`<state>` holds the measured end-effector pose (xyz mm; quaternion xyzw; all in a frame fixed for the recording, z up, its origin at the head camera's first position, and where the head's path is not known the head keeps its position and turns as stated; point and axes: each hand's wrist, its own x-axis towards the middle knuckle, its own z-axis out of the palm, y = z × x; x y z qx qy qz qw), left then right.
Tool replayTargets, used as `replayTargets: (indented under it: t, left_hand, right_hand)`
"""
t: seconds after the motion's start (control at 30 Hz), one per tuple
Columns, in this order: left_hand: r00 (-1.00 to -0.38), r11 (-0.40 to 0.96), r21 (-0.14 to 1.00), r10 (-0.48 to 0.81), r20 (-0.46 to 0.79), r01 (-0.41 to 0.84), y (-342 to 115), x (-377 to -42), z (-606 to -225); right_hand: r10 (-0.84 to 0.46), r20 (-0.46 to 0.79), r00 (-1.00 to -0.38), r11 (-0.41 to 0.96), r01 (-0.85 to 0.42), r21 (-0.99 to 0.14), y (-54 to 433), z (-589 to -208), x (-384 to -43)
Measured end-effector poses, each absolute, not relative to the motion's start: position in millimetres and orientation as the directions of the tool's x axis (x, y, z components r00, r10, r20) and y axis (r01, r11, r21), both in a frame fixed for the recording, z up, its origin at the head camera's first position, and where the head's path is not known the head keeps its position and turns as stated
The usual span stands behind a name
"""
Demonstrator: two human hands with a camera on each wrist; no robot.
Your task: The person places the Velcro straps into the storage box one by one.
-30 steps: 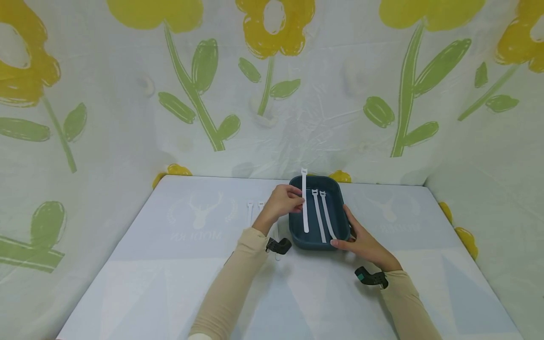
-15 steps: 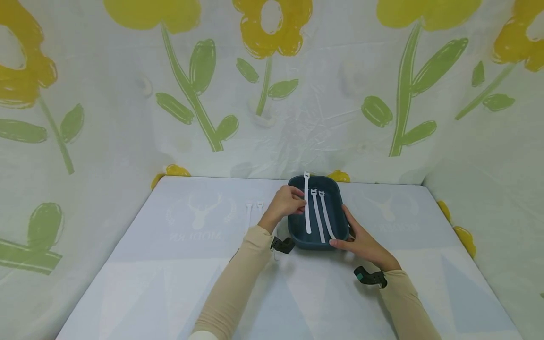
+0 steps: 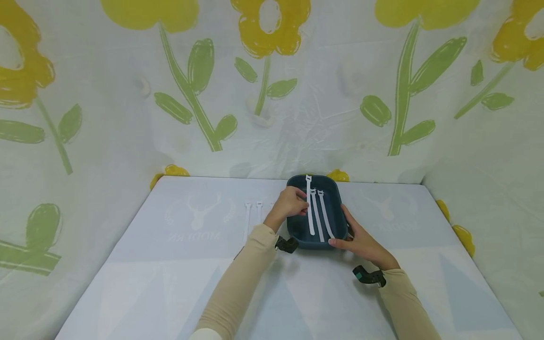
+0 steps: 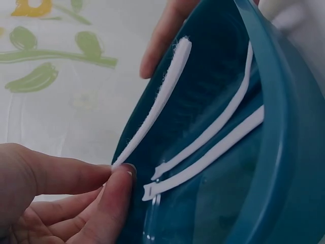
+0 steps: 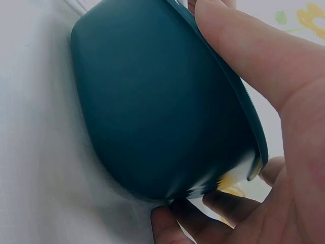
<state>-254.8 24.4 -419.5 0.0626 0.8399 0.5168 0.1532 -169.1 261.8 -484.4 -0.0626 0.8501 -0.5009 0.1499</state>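
In the head view, my left hand (image 3: 290, 204) pinches a white hook-and-loop cable tie (image 3: 310, 219) between thumb and forefinger. That tie hangs over the left part of a dark teal tray (image 3: 337, 205), its slotted head towards the far rim. Inside the tray lie two more white ties (image 4: 223, 114), side by side, also seen in the left wrist view. My right hand (image 3: 363, 243) grips the tray's near right corner. The right wrist view shows its thumb (image 5: 238, 46) at the rim and its fingers (image 5: 198, 218) around the outer side and underside.
Left of the tray, more white ties (image 3: 248, 217) lie on the pale printed table (image 3: 170, 293), partly hidden by my left forearm. A flower-patterned curtain (image 3: 323, 108) stands behind the table and along both sides.
My left hand has shifted slightly right, carrying the pinched tie closer to the two in the tray; its head has lowered towards the far rim. The right hand stays on the tray.
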Motion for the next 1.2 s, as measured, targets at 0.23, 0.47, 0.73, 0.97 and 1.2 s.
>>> replayTargets:
  t: [0.23,0.47,0.73,0.97,1.2]
  left_hand:
    - [-0.950,0.530,0.847,0.237,-0.203,-0.048,30.1,-257.5,-422.2]
    - [-0.952,0.550,0.833,0.220,-0.213,-0.059,32.9,-259.3,-425.6]
    - [-0.952,0.602,0.795,0.196,-0.237,-0.074,36.8,-259.7,-428.7]
    - [-0.947,0.616,0.783,0.195,-0.255,-0.084,41.4,-260.4,-428.5]
    - [-0.940,0.653,0.752,0.195,-0.281,-0.089,45.9,-265.6,-430.1]
  right_hand:
    - [-0.265,-0.182,-0.947,0.477,0.035,-0.878,261.5,-483.9,-170.1]
    - [-0.275,-0.173,-0.946,0.470,0.025,-0.883,261.1,-483.2,-168.9]
    - [-0.268,-0.187,-0.945,0.485,0.035,-0.874,261.0,-480.3,-168.3]
    - [-0.271,-0.187,-0.944,0.474,0.038,-0.880,260.3,-479.2,-168.2]
    - [-0.279,-0.172,-0.945,0.459,0.026,-0.888,261.8,-479.7,-167.4]
